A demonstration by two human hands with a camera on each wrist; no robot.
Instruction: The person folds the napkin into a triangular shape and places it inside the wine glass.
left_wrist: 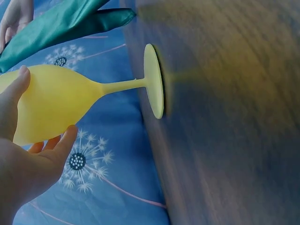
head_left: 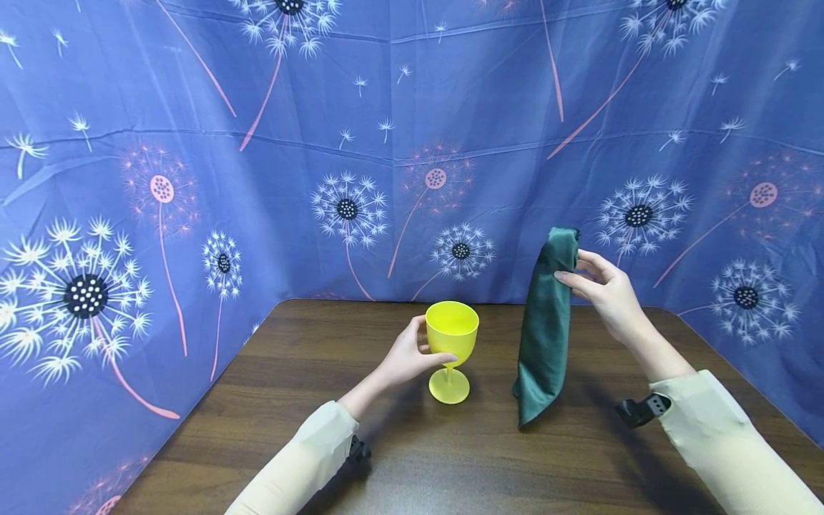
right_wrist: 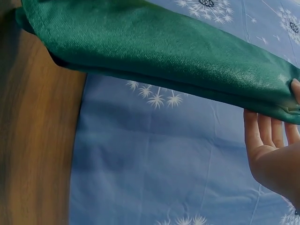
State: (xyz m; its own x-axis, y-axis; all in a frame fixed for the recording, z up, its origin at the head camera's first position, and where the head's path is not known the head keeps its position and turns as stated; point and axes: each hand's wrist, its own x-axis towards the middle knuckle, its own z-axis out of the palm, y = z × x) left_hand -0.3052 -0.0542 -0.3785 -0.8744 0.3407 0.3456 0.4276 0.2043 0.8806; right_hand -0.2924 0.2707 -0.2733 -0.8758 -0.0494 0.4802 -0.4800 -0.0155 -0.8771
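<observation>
A yellow plastic goblet (head_left: pixel 453 330) stands upright at the middle of the table. My left hand (head_left: pixel 412 352) grips it round the bowl, thumb on the near side. In the left wrist view the goblet's foot (left_wrist: pixel 153 82) is at the tabletop; whether it quite touches is hard to tell. To the right, my right hand (head_left: pixel 606 292) pinches a dark green satin cloth napkin (head_left: pixel 546 332) near its top. The folded napkin hangs down in a long narrow strip, its lower end close to the table. Fingertips (right_wrist: pixel 264 126) go behind the cloth in the right wrist view.
The brown wooden table (head_left: pixel 257 429) spreads under both hands. Behind it and along both sides hangs a blue curtain (head_left: pixel 277 179) printed with dandelions. Dark camera mounts (head_left: pixel 644 410) sit at both wrists.
</observation>
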